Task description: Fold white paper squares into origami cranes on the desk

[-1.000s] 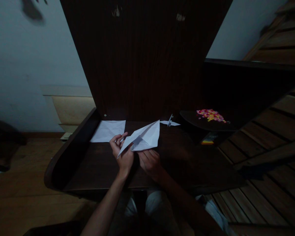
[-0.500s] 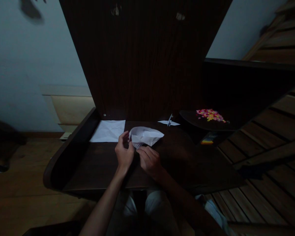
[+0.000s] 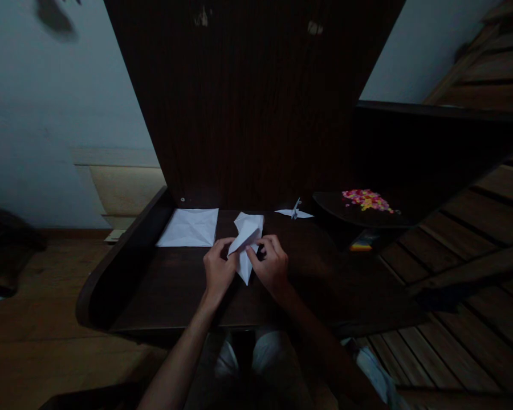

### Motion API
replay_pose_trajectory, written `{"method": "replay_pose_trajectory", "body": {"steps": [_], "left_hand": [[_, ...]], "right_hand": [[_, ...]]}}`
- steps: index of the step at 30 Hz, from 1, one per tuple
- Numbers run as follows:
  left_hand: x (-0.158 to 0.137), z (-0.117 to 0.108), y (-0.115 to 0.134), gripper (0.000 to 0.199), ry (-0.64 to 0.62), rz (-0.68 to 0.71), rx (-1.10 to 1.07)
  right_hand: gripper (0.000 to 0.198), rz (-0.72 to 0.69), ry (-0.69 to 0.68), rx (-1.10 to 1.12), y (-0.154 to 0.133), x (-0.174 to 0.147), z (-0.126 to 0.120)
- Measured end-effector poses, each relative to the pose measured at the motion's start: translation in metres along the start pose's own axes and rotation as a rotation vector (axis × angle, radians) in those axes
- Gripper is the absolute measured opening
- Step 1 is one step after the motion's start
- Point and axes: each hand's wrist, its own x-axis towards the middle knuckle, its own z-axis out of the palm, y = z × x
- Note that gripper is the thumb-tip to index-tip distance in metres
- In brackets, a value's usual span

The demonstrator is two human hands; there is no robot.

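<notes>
A partly folded sheet of white paper [image 3: 247, 233] is between my hands over the dark desk, one pointed end aimed toward me and a flap standing up in its middle. My left hand [image 3: 219, 263] pinches its left side between thumb and fingers. On the right side, my right hand [image 3: 271, 261] grips the paper, its thumb pressed near the middle. Behind and to the left lies a flat, creased white sheet [image 3: 188, 228]. A folded paper crane [image 3: 294, 212] with spread wings stands at the back right.
The dark wooden desk [image 3: 171, 296] has a raised side panel [image 3: 119, 262] at left and a tall back board [image 3: 248, 102]. To the right, a small shelf [image 3: 331, 206] bears a pile of pink, red and yellow pieces [image 3: 367, 199]. A yellow-orange item [image 3: 361, 247] is below it.
The paper has gone from an opened, boat-like shape pointing right to a narrower form pointing toward me. My right hand has moved up to its right side; the left has shifted slightly.
</notes>
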Motion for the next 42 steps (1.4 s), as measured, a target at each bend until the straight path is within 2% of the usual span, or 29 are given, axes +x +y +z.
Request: {"method": "replay_pose_trajectory", "body": {"steps": [4,7,11,14,17,20,22,24,27,29,31,33,35,36,38,39,40,42], "left_hand": [[-0.008,0.006,0.003,0.018,0.055,0.151,0.066],[-0.012,0.009,0.004,0.018,0.078,0.153,0.007],[-0.011,0.009,-0.002,0.016,0.166,-0.096,-0.127],[-0.005,0.006,-0.008,0.021,0.252,-0.301,-0.273],[0.004,0.002,-0.012,0.018,0.356,-0.521,-0.607],[0.011,-0.002,-0.013,0.013,0.325,-0.744,-0.895],[0.014,-0.006,-0.014,0.013,0.283,-0.831,-0.968],[0.017,-0.011,-0.018,0.013,0.305,-0.843,-0.966],[0.024,-0.024,-0.026,0.006,0.429,-0.761,-0.851],[0.033,-0.037,-0.031,0.009,0.526,-0.645,-0.710],[0.045,-0.053,-0.033,0.020,0.611,-0.515,-0.446],[0.058,-0.071,-0.032,0.027,0.624,-0.352,-0.135],[0.070,-0.086,-0.027,0.029,0.596,-0.116,0.131],[0.075,-0.091,-0.025,0.027,0.568,0.002,0.242],[0.084,-0.098,-0.021,0.021,0.401,0.216,0.410],[0.088,-0.100,-0.022,0.024,0.315,0.303,0.472],[0.090,-0.099,-0.025,0.035,0.198,0.362,0.530],[0.093,-0.094,-0.036,0.060,-0.019,0.381,0.627]], "right_hand": [[0.018,0.070,-0.025,-0.170,0.002,0.006,0.001],[0.015,0.148,-0.042,-0.146,0.004,0.010,-0.001],[0.024,0.211,-0.063,0.027,0.012,0.013,-0.001],[0.026,0.278,-0.088,0.335,0.021,0.013,0.002],[0.029,0.529,-0.174,0.781,0.026,0.012,0.006],[0.033,0.797,-0.294,1.175,0.027,0.011,0.009],[0.034,0.919,-0.356,1.316,0.027,0.011,0.011],[0.033,0.984,-0.417,1.321,0.029,0.010,0.013],[0.032,0.966,-0.488,1.171,0.037,0.008,0.017],[0.028,0.939,-0.542,1.066,0.044,0.006,0.019],[0.026,0.919,-0.583,0.995,0.051,0.004,0.020],[0.026,0.889,-0.601,0.953,0.058,0.001,0.022],[0.026,0.870,-0.636,0.924,0.062,-0.003,0.025],[0.027,0.864,-0.654,0.913,0.064,-0.006,0.026],[0.028,0.864,-0.678,0.894,0.067,-0.010,0.030],[0.028,0.863,-0.683,0.889,0.068,-0.012,0.031],[0.029,0.863,-0.679,0.887,0.069,-0.014,0.033],[0.031,0.862,-0.666,0.895,0.071,-0.016,0.036]]}}
